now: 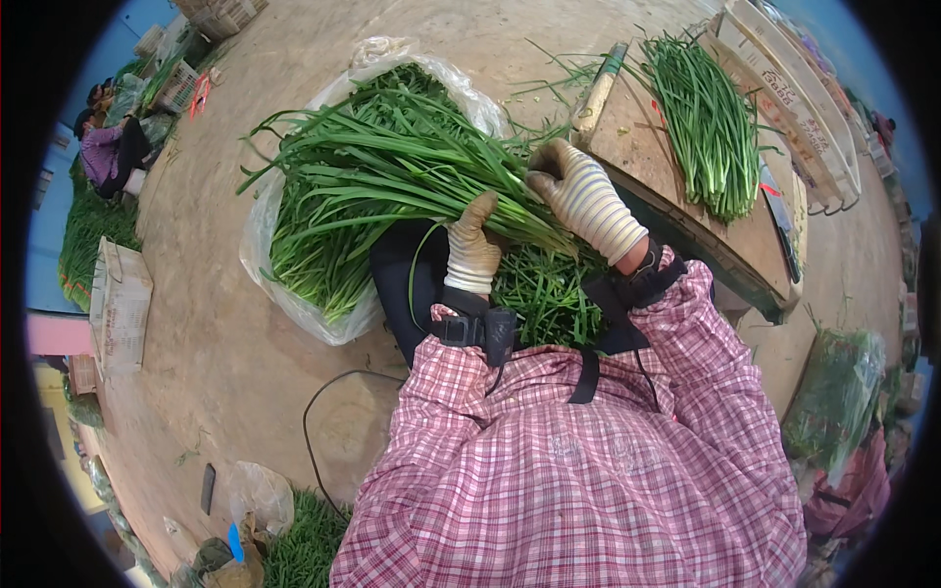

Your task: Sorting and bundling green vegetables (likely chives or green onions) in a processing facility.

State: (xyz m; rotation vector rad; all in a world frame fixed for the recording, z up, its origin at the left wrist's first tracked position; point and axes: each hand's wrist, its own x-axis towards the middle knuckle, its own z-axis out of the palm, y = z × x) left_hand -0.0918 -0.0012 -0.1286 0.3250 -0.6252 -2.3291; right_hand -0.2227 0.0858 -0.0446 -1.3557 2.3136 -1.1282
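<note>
Leafy greens (pixel 431 167) — spread leftward from the grip — are grasped by the left hand (pixel 472 247) (whether pinched by the right hand (pixel 588 201) too cannot be told); right of the grip, a smaller bunch (pixel 706 127) is laid beside a knife (pixel 780 231).
</note>
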